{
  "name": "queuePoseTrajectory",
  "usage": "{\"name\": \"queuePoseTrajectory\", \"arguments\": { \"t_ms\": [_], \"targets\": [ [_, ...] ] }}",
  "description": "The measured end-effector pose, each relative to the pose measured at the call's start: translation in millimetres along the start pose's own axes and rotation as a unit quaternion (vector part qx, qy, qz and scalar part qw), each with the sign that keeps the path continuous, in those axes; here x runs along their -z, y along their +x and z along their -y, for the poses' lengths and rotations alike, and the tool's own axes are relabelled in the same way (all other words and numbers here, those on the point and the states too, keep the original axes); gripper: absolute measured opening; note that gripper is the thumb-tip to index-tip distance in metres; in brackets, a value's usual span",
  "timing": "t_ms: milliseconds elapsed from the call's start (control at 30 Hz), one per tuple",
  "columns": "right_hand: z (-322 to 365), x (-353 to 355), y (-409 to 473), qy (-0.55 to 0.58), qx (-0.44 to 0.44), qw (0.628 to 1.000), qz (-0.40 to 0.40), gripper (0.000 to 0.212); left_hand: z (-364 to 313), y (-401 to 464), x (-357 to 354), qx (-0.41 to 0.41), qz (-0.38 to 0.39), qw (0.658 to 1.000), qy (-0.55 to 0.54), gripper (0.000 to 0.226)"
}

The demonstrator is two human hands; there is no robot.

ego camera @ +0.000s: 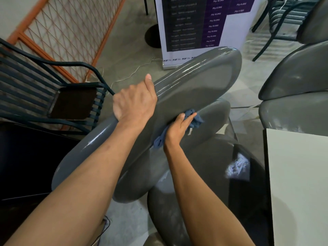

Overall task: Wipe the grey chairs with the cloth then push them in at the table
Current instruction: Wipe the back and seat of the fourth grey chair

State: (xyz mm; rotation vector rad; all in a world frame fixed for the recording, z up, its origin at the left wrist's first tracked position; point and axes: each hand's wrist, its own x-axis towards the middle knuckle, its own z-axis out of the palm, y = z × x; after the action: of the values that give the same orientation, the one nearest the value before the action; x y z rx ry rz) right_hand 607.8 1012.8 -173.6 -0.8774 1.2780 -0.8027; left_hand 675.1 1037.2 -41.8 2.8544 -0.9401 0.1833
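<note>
Gripping grey chair (195,82) left hand (134,102), right hand (179,126) pressing cloth (194,119)

A dark slatted metal armchair (53,93) stands at the left, its brown seat pad (74,102) showing between the arms. Behind it an orange-framed mesh panel (67,32) leans over the concrete floor (124,50). A white cord (131,73) trails across that floor toward a standing banner (204,23) (purple and black price rows, the print too blurred to read). Just left of the banner sits a round black base (152,37). Another dark slatted chair (280,20) stands at the upper right.
</note>
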Motion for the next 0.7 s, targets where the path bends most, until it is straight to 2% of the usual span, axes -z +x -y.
{"name": "queuePoseTrajectory", "arguments": {
  "t_ms": [100, 200, 300, 400, 500, 567, 633, 700],
  "targets": [
    [6, -4, 4, 0.024, -0.076, 0.996, -0.039, 0.056, 0, 0, 0, -0.008, 0.006, 1.0, -0.001, 0.073],
    [27, -4, 0, 0.045, -0.08, 0.994, -0.062, 0.051, 2, -2, 1, -0.017, 0.003, 1.0, -0.008, 0.073],
    [55, -11, -27, 0.024, 0.008, 0.999, -0.047, 0.049, 3, -6, 11, -0.017, 0.03, 0.999, -0.033, 0.072],
    [87, -23, -49, 0.003, 0.127, 0.992, -0.014, 0.051, 13, -5, 23, -0.001, 0.106, 0.989, -0.1, 0.071],
    [91, -16, -71, -0.012, 0.223, 0.973, 0.051, 0.052, 43, 5, 28, 0.01, 0.204, 0.954, -0.22, 0.065],
    [68, -9, -81, -0.045, 0.258, 0.961, 0.088, 0.056, 72, 1, 29, -0.009, 0.255, 0.935, -0.248, 0.06],
    [34, -7, -81, -0.066, 0.236, 0.965, 0.096, 0.058, 102, -13, 30, -0.021, 0.287, 0.931, -0.226, 0.054],
    [2, -7, -78, -0.067, 0.143, 0.984, 0.082, 0.057, 130, -27, 31, -0.03, 0.309, 0.925, -0.219, 0.057]
  ]
}}
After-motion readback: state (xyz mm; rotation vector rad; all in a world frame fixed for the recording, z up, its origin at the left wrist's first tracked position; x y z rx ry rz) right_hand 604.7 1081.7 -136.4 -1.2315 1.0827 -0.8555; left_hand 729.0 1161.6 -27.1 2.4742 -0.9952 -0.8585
